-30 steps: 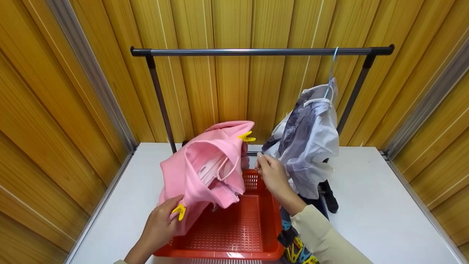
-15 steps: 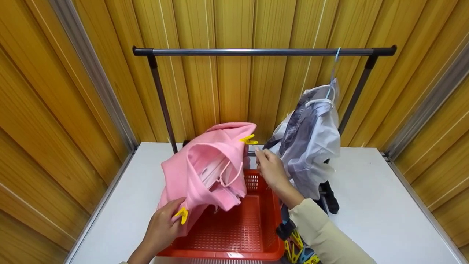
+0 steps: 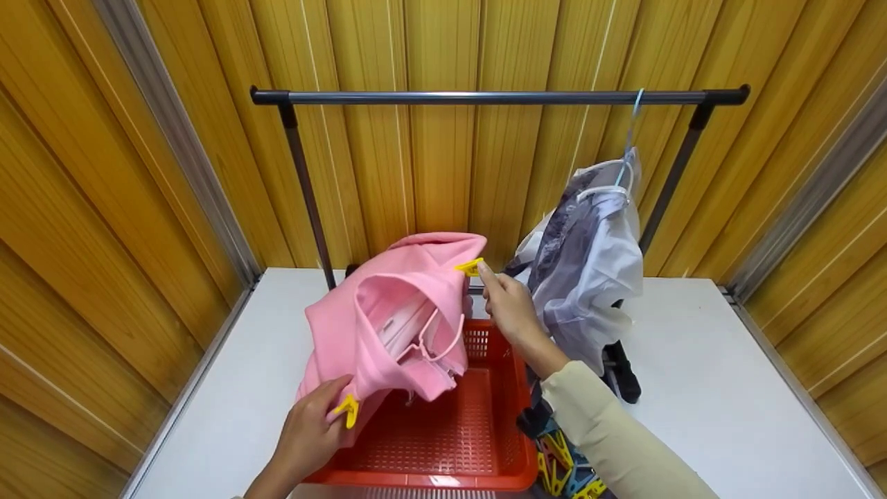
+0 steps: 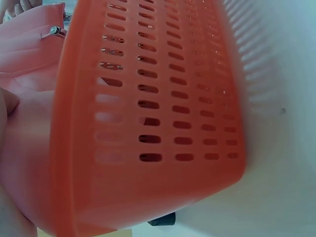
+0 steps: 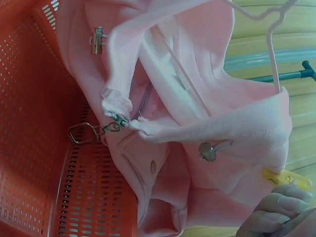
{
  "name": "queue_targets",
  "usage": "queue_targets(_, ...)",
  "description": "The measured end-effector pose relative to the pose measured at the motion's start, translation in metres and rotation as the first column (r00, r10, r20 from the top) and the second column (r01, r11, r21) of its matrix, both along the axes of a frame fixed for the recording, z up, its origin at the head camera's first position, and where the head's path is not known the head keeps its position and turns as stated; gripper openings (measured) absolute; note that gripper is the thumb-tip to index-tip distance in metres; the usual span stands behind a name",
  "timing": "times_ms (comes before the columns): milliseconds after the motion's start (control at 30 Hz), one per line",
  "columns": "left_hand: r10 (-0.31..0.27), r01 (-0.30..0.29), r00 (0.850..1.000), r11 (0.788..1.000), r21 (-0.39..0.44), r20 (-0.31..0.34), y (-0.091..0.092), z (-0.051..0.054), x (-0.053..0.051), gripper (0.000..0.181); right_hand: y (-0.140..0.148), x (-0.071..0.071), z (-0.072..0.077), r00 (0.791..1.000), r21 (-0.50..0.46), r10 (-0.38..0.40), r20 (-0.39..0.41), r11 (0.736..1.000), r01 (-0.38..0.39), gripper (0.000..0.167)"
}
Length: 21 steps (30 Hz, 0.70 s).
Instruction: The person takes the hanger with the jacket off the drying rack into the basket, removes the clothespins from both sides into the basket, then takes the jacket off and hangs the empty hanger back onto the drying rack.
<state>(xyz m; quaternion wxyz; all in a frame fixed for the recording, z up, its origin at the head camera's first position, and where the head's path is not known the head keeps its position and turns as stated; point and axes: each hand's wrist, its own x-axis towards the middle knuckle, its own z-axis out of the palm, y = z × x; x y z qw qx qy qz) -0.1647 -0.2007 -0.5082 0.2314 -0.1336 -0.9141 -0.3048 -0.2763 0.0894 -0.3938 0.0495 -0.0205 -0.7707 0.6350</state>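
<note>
A pink zip-up jacket (image 3: 332,326) with a pink hanger (image 3: 424,346) inside its neck opening is held above the red basket (image 3: 416,479). My left hand (image 3: 305,430) grips the jacket's near shoulder, beside a yellow clothespin (image 3: 348,410) clipped there. At the far shoulder, my right hand (image 3: 511,305) pinches the handles of another yellow clothespin (image 3: 470,267). In the right wrist view, the fingertips (image 5: 289,202) lie against that clothespin, and a metal zipper ring (image 5: 83,133) dangles from the jacket. The left wrist view shows mostly the basket's slotted wall (image 4: 163,123).
A black clothes rack (image 3: 443,98) stands behind. On its right side hangs a white and grey garment (image 3: 589,263) on a pale blue hanger (image 3: 632,125). Several coloured clothespins (image 3: 565,464) lie right of the basket, partly behind my right sleeve (image 3: 610,423).
My right hand has moved slightly up and left onto the far clothespin. Its handles, spread apart before, are now squeezed together. The left hand keeps its hold on the jacket.
</note>
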Motion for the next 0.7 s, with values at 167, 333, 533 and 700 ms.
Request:
queue_targets(167,0.003,-0.003,1.0,1.0,0.004,0.013,0.001,-0.002,0.001,0.039,0.001,-0.006,-0.001,1.0,0.016,-0.001,0.023,1.0,0.001,0.052)
queue_targets(333,0.001,-0.001,1.0,1.0,-0.002,0.006,0.002,-0.004,0.001,0.04,0.001,-0.008,-0.001,0.997,-0.051,0.022,0.074,0.999,-0.018,0.053)
queue_targets(533,0.011,-0.011,1.0,1.0,0.006,0.024,0.004,-0.005,0.003,0.041,0.002,-0.012,-0.003,0.99,-0.131,0.052,0.131,0.991,-0.035,0.054)
queue_targets(700,0.019,-0.019,1.0,1.0,-0.002,0.0,0.004,-0.01,0.003,0.045,0.002,-0.014,-0.004,0.989,-0.119,0.058,0.132,0.992,-0.043,0.052)
